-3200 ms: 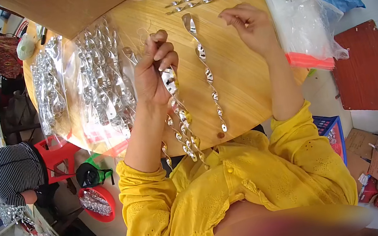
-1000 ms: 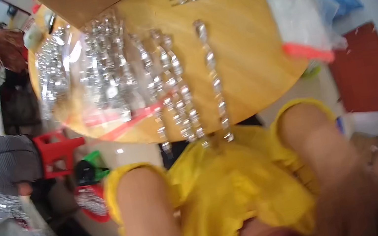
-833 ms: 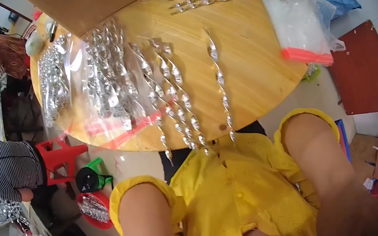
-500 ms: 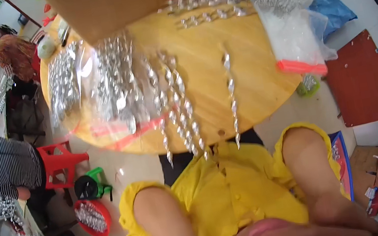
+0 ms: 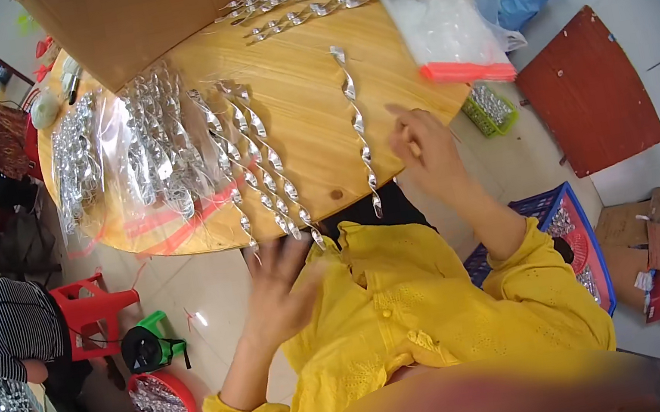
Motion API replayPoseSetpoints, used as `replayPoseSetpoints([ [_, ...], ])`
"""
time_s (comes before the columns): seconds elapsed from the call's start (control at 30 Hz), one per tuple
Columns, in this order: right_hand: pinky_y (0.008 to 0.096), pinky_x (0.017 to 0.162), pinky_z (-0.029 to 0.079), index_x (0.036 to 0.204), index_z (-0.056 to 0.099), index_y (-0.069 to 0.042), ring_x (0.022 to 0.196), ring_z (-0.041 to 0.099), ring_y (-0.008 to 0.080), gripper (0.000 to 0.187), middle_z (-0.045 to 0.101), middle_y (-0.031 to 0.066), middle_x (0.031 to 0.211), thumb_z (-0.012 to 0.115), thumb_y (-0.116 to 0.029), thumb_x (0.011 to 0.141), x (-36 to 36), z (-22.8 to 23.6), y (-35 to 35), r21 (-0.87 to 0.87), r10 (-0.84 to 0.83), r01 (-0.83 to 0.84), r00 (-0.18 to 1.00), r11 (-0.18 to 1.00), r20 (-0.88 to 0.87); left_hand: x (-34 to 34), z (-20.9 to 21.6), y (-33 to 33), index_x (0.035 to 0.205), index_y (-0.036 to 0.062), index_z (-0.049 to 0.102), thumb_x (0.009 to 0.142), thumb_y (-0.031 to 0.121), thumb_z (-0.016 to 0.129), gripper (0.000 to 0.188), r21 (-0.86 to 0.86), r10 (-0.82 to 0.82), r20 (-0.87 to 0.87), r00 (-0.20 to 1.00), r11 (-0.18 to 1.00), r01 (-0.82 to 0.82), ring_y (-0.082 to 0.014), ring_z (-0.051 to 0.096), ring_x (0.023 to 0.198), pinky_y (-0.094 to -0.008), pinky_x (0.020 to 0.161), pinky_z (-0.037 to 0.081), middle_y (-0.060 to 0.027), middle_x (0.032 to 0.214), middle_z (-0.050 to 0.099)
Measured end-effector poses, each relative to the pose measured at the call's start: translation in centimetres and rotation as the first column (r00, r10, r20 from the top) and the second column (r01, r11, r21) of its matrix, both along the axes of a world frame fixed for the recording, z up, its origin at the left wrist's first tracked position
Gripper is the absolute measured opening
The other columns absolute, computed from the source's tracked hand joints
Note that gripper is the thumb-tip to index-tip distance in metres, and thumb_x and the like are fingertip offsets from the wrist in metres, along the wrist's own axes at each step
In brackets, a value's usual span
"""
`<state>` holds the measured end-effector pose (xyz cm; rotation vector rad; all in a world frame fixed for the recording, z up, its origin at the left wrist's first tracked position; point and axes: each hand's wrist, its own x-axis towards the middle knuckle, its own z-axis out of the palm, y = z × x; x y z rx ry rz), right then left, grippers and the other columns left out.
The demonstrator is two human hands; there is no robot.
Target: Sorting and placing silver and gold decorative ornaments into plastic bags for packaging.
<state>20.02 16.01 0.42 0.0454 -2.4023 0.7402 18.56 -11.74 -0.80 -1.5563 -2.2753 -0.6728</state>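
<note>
My left hand (image 5: pixel 283 288) is at the near table edge with its fingers spread, slightly blurred. It is close to the lower ends of several twisted silver spiral strips (image 5: pixel 266 160), which overhang the edge; I cannot tell if it touches them. My right hand (image 5: pixel 428 153) is over the right edge of the round wooden table (image 5: pixel 303 97), fingers loosely bent and apart, nothing seen in them. To its left, apart from it, a single silver spiral strip (image 5: pixel 357 123) lies lengthwise. Clear bags of silver spirals (image 5: pixel 157 139) with red strips lie on the left of the table.
A cardboard box (image 5: pixel 142 19) stands at the back. More spirals (image 5: pixel 307 13) lie beside it, near a plastic bag with a red edge (image 5: pixel 454 37). Right of the table are a green basket (image 5: pixel 490 111) and a blue crate (image 5: pixel 588 233). Someone in stripes (image 5: pixel 14 324) sits at left near red stools.
Both my hands have come forward from beside my body, the left to the near table edge, the right to the table's right side. The view has shifted; the strips look unmoved.
</note>
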Motion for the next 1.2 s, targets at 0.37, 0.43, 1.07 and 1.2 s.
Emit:
replayPoseSetpoints([
  [0.37, 0.0419, 0.061, 0.043, 0.101, 0.048, 0.003, 0.067, 0.054, 0.0355, 0.034, 0.056, 0.0216, 0.07, 0.046, -0.017, 0.073, -6.4, -2.4, -5.0, 0.147, -0.07, -0.012, 0.84, 0.989, 0.538, 2.0, -4.1, -1.6, 0.125, 0.0026, 0.026, 0.08, 0.003, 0.048, 0.051, 0.453, 0.125, 0.752, 0.647, 0.615, -0.645, -0.0231, 0.036, 0.114, -0.0331, 0.093, 0.029, -0.0121, 0.126, 0.033],
  [0.43, 0.0418, 0.063, 0.043, 0.103, 0.046, 0.003, 0.068, 0.054, 0.0356, 0.035, 0.056, 0.022, 0.071, 0.046, -0.016, 0.074, -7.3, -2.4, -6.7, 0.137, 0.012, -0.099, 0.85, 0.986, 0.527, 2.6, -4.3, -1.7, 0.125, 0.004, 0.027, 0.079, 0.002, 0.049, 0.051, 0.41, 0.15, 0.749, 0.645, 0.66, -0.63, -0.0227, 0.039, 0.111, -0.0323, 0.09, 0.033, -0.011, 0.125, 0.034],
  [1.07, 0.0274, 0.053, 0.042, 0.11, 0.04, 0.0, 0.06, 0.054, 0.0169, 0.062, 0.052, 0.0083, 0.067, 0.062, -0.041, 0.069, -8.6, -2.4, -6.4, -0.12, 0.248, -0.218, 0.83, 0.969, 0.5, 0.0, -3.7, -1.6, 0.105, 0.0038, 0.048, 0.079, 0.01, 0.053, 0.027, 0.302, 0.349, 0.682, 0.642, 0.665, -0.682, -0.0105, 0.048, 0.07, -0.0217, 0.059, 0.038, -0.0032, 0.089, 0.049],
  [1.2, 0.0314, 0.055, 0.043, 0.114, 0.035, 0.001, 0.062, 0.055, 0.0225, 0.06, 0.053, 0.0127, 0.069, 0.06, -0.026, 0.067, -8.8, -3.6, -6.6, -0.094, 0.266, -0.251, 0.85, 0.963, 0.454, 0.1, -3.5, -0.6, 0.105, 0.004, 0.048, 0.078, 0.012, 0.055, 0.029, 0.261, 0.415, 0.631, 0.655, 0.681, -0.684, -0.0106, 0.048, 0.07, -0.0217, 0.059, 0.039, -0.004, 0.09, 0.047],
])
